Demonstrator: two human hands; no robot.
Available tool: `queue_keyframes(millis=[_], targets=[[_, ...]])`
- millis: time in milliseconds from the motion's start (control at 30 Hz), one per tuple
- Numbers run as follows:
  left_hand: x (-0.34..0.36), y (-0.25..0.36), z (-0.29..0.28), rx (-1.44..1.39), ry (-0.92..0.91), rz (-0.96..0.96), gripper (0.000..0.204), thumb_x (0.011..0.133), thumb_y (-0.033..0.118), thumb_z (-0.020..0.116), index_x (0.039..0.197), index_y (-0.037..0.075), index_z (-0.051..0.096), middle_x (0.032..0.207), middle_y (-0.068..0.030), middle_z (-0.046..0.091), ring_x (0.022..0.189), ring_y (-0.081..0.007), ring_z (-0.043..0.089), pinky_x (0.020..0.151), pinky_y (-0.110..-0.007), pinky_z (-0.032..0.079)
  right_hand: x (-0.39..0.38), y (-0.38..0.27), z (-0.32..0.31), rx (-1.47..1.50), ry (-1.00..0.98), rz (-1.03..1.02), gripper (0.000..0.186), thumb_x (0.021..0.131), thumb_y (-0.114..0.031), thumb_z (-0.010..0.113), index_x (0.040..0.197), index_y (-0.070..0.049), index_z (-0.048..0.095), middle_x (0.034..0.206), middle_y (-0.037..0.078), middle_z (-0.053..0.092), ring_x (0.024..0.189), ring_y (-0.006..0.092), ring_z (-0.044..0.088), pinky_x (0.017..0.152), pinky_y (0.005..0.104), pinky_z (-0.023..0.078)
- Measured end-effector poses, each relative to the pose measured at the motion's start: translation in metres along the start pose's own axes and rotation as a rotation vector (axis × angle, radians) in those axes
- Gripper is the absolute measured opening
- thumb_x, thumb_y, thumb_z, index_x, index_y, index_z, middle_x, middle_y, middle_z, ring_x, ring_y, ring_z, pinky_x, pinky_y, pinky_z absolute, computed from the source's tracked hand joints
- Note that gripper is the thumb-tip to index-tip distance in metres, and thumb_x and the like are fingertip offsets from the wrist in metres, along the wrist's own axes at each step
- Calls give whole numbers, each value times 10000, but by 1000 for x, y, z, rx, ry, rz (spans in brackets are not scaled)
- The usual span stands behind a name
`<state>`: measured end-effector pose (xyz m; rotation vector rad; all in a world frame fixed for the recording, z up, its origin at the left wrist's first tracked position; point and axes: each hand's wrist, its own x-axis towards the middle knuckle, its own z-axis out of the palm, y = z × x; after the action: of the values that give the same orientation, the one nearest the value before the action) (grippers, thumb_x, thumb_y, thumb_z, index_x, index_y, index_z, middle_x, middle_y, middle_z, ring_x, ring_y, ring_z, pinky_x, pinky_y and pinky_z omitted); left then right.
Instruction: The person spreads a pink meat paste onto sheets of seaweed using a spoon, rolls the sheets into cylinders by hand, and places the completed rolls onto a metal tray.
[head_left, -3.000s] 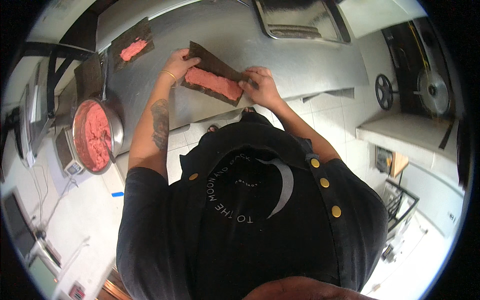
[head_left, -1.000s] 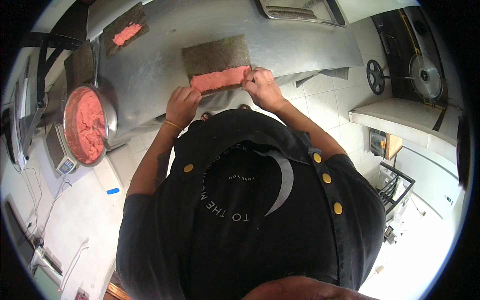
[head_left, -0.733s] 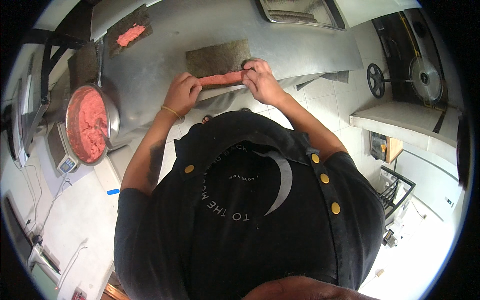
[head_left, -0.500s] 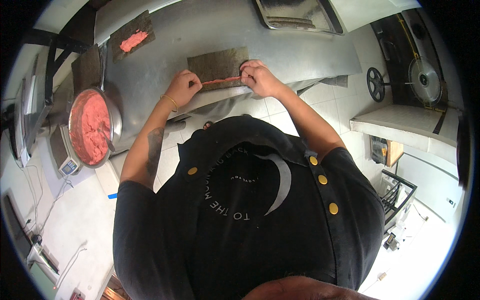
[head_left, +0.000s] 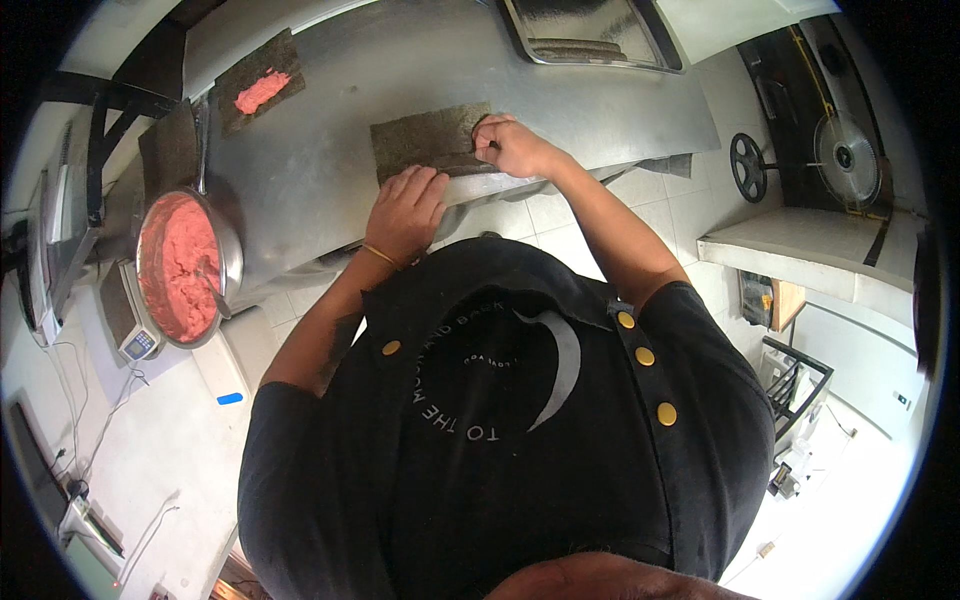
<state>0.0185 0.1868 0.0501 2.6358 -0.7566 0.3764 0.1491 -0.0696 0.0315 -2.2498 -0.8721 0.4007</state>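
Steel table (head_left: 320, 130): dark sheet (head_left: 425, 138) near the front edge, its near side rolled. Left hand (head_left: 407, 205): fingers extended, over the roll's left end. Right hand (head_left: 515, 148): fingers curled at its right; grip unclear. Bowl (head_left: 232, 245), left: pink paste (head_left: 180, 265).

The left hand (head_left: 408, 208) hides part of the dark sheet (head_left: 425, 137); beyond the right hand (head_left: 514, 147), the tray (head_left: 585, 20) is cut off.

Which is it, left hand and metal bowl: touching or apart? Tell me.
Apart: in the head view, bare tabletop shows between the left hand and the metal bowl.
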Motion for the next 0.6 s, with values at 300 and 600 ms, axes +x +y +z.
queue_keyframes(millis=[300,600], targets=[[-15,1,34,82,-31,-39,671,888,313,725,1479,56,539,1500,-140,543,1430,-336,483,1199,-518,357,-34,-32,-17,160,506,302,154,935,-172,715,1015,-41,722,1029,167,713,1050,357,665,941,427,535],[-11,3,39,101,2,-39,726,822,349,763,1467,90,553,1429,-121,575,1364,-327,526,1153,-514,395,-93,-46,42,-319,490,-138,275,930,-174,721,1190,-86,704,1206,115,649,1145,344,619,976,459,518]])
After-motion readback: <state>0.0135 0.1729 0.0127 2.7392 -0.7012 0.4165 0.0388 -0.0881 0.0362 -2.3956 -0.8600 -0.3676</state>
